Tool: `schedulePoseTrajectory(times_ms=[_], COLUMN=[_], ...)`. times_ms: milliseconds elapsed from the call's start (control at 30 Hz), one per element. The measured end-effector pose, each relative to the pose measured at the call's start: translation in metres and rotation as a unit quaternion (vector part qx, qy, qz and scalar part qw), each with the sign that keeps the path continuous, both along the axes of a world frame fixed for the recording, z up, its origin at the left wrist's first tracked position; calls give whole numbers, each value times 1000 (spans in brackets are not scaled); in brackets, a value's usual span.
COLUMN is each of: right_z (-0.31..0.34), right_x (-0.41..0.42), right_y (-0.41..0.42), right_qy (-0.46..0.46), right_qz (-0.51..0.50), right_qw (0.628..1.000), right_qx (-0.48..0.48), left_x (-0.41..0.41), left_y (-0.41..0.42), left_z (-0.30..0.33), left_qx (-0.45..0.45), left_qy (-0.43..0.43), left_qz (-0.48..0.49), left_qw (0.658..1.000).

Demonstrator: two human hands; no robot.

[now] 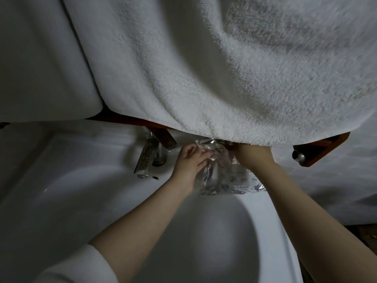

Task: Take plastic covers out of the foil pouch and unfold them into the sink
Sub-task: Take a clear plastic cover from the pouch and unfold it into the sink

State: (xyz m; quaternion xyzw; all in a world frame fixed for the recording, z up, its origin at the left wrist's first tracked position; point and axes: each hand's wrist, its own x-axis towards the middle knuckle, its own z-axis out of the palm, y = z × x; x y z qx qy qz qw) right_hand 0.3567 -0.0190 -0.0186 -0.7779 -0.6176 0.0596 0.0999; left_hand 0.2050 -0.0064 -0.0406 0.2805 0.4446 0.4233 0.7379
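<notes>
Handling thin, crinkly plastic at the back of the sink

Hanging low, the white towel [224, 68] hides the top of the work; below it the sink [81, 180] rim carries the foil pouch [230, 178], lying just right of the tap [146, 158]. Both hands meet there: the left hand [188, 164] has its fingers curled into the clear plastic covers [212, 158], while the right hand [253, 158] has its fingers hidden under the towel, so I cannot tell its grip. The film looks light, soft and slippery; pinching 1 loose edge should work better than grabbing the bunch.
</notes>
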Motion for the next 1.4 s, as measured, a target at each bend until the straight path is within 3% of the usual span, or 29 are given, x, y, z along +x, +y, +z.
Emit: schedulePoseTrajectory(times_ms=[100, 233, 433, 533, 633, 733, 800, 867, 1000, 1067, 1267, 1333, 1367, 1400], right_z=[-18, -32, -30, -27, -23, -38, -49, -64, -79, -87, -91, -87, -86, -85], right_x=[3, 0, -35, -70, -106, -131, -145, -163, -185, -197, -225, -230, -231, -233], right_y=[12, 14, -8, -21, -30, -31, -32, -32, -36, -41, -56, -59, -59, -60], right_qy=[2, -65, -99, -40, 24, 52, 30, 22, 71, 100, 141, 133, 127, 123], right_qz=[-34, -34, 100, 201, 211, 187, 175, 158, 110, 85, 75, 77, 81, 80], right_qw=[999, 997, 973, 963, 973, 981, 982, 980, 974, 972, 959, 960, 961, 962], right_qx=[1, -18, 183, 177, 86, -17, -68, -118, -187, -194, -235, -234, -232, -232], left_x=[-4, -14, -57, -89, -131, -176, -209, -251, -301, -316, -354, -353, -350, -346], left_y=[-3, -13, -26, -28, -27, -22, -13, 3, 18, 16, 12, 15, 17, 19], left_z=[-1, 4, 28, 34, 29, 6, -25, -66, -121, -135, -167, -164, -161, -159], left_qx=[57, 189, 304, 354, 394, 370, 322, 286, 216, 186, 184, 207, 208, 199], left_qy=[70, 153, 132, 138, 184, 279, 369, 484, 667, 702, 749, 744, 722, 685], left_qz=[-63, -192, -241, -214, -127, -7, 9, -36, -252, -322, -397, -418, -426, -419], left_qw=[994, 951, 912, 900, 892, 886, 872, 826, 667, 607, 498, 478, 504, 562])
